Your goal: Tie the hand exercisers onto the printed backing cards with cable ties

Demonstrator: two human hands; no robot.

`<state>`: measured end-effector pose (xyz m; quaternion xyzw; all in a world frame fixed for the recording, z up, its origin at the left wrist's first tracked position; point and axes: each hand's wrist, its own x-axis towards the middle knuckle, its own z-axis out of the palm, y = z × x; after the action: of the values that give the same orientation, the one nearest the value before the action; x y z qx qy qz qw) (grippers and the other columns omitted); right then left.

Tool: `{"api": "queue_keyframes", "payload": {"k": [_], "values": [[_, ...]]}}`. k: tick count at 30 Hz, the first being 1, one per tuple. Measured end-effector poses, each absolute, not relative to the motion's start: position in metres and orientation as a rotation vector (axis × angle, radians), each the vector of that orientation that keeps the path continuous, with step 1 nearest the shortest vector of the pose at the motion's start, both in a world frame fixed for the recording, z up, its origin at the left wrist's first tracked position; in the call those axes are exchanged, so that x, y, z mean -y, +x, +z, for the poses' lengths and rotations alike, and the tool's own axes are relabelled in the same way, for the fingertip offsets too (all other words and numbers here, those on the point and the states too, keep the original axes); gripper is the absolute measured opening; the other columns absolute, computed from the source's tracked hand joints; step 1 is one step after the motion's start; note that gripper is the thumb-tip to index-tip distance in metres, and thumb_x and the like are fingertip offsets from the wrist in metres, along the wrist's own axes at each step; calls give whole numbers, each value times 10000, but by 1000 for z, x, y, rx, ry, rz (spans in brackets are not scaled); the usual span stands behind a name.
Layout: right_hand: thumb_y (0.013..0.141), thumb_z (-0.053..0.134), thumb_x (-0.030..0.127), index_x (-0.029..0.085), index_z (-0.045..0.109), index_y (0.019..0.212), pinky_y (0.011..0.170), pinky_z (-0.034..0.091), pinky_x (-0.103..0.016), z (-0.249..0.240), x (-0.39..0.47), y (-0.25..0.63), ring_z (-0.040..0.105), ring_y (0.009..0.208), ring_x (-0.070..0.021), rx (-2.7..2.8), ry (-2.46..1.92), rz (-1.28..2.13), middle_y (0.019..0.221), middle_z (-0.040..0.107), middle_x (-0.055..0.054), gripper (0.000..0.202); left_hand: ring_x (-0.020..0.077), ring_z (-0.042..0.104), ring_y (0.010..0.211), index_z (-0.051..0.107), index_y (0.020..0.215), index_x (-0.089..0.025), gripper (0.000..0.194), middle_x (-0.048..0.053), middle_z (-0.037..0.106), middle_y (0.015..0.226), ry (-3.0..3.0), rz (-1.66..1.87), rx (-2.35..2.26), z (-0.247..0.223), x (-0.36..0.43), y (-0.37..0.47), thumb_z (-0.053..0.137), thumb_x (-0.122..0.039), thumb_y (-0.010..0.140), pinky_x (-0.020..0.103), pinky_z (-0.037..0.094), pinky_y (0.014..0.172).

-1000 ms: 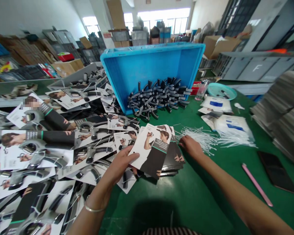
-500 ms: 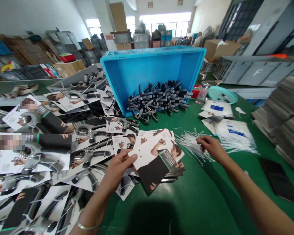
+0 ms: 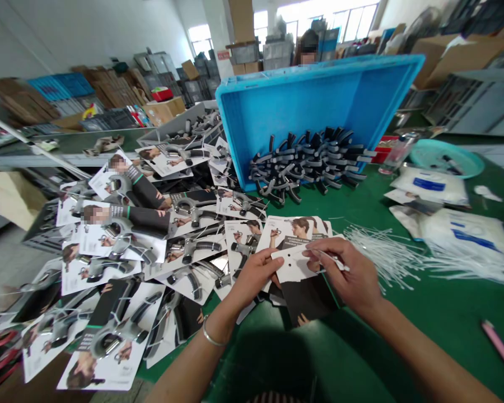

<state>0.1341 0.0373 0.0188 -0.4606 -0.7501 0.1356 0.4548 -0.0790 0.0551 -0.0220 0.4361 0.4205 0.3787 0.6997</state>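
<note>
from my head view, my left hand (image 3: 254,273) is closed in a pinch on the near-left corner of a printed card (image 3: 308,294), thumb flat on its white face, fingers tucked underneath. two small holes in the card sit just off my thumb tip, at three o'clock from it. the card's dark part hangs down toward five o'clock from that pinch, tilted over a stack of cards (image 3: 283,230) that shows beyond it at twelve o'clock.

my right hand (image 3: 355,274) is at three o'clock from the left, fingers curled, thumb and forefinger drawn together on a thin white cable tie (image 3: 338,262). it lies above the card's right side, fingertips near the holes; i can't tell whether the tie passes through one, nor whether i pinch more than one.

around the card: a heap of loose ties (image 3: 382,252) at two o'clock, just beside my right hand, with plastic bags (image 3: 470,235) farther out that way. at twelve o'clock a blue bin (image 3: 285,112) lies on its side, with black-and-grey hand grips (image 3: 306,162) piled at its mouth. carded hand grips (image 3: 120,229) spread from eight to eleven o'clock. a pink stick (image 3: 502,352) lies at four o'clock on the green table (image 3: 453,313).
</note>
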Motion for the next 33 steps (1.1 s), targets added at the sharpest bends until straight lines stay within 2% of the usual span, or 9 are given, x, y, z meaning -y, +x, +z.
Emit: {"api": "queue_keyframes", "payload": {"k": [8, 12, 14, 16, 18, 21, 24, 28, 33], "values": [[978, 505, 201, 242, 579, 1122, 852, 531, -357, 1, -42, 131, 667, 987, -223, 2013, -1114, 319, 1045, 703, -72, 166, 131, 624, 552, 670, 1112, -125, 451, 30, 688, 754, 997, 851, -966, -20, -53, -78, 729, -431, 786, 247, 529, 537], [976, 509, 194, 233, 600, 1062, 962, 477, -426, 11, -52, 125, 602, 1114, -243, 2106, -1012, 365, 1144, 670, -92, 132, 128, 634, 652, 693, 1155, -149, 449, 82, 698, 1057, 1087, 940, -983, -2, -49, -81, 732, -404, 788, 257, 527, 604], [965, 542, 219, 236, 625, 1004, 1022, 422, -470, 22, -60, 123, 560, 1171, -263, 2195, -943, 443, 1181, 660, -85, 94, 145, 635, 747, 712, 1129, -158, 403, 72, 695, 1083, 1161, 968, -992, 11, -48, -85, 734, -384, 796, 258, 516, 680], [963, 556, 256, 238, 639, 975, 971, 450, -430, 33, -67, 120, 601, 1077, -245, 2218, -921, 607, 1088, 685, -61, 86, 155, 619, 792, 728, 1064, -153, 342, 48, 705, 950, 1218, 966, -1021, 23, -48, -92, 710, -397, 825, 256, 492, 728], [965, 556, 291, 236, 640, 963, 847, 491, -348, 41, -72, 117, 642, 905, -203, 2143, -967, 788, 952, 694, -28, 101, 148, 589, 743, 729, 990, -147, 345, 27, 675, 804, 1240, 960, -1056, 30, -47, -100, 605, -455, 899, 255, 468, 706], [942, 586, 313, 226, 647, 934, 775, 481, -298, 41, -75, 110, 642, 825, -178, 2002, -1046, 930, 896, 688, -8, 107, 141, 545, 716, 708, 926, -147, 405, 15, 632, 754, 1291, 984, -1126, 30, -42, -115, 485, -484, 958, 249, 434, 681], [916, 616, 299, 215, 660, 913, 790, 468, -295, 30, -74, 99, 629, 842, -179, 1961, -991, 1065, 897, 684, -17, 94, 148, 542, 794, 695, 913, -152, 347, 13, 636, 818, 1341, 993, -1156, 20, -33, -126, 536, -459, 941, 242, 422, 731], [890, 648, 325, 210, 651, 908, 743, 463, -285, 14, -83, 87, 597, 797, -166, 1801, -920, 1309, 872, 653, -17, 116, 144, 562, 744, 686, 982, -153, 380, 9, 630, 772, 1087, 991, -1109, 7, -22, -133, 548, -502, 924, 238, 433, 686], [860, 687, 367, 208, 623, 897, 662, 437, -261, 8, -105, 75, 554, 737, -143, 1665, -803, 1478, 834, 600, 1, 175, 160, 636, 708, 689, 1014, -170, 373, 15, 696, 806, 887, 1045, -986, 6, -22, -130, 805, -377, 726, 251, 485, 669]]}}
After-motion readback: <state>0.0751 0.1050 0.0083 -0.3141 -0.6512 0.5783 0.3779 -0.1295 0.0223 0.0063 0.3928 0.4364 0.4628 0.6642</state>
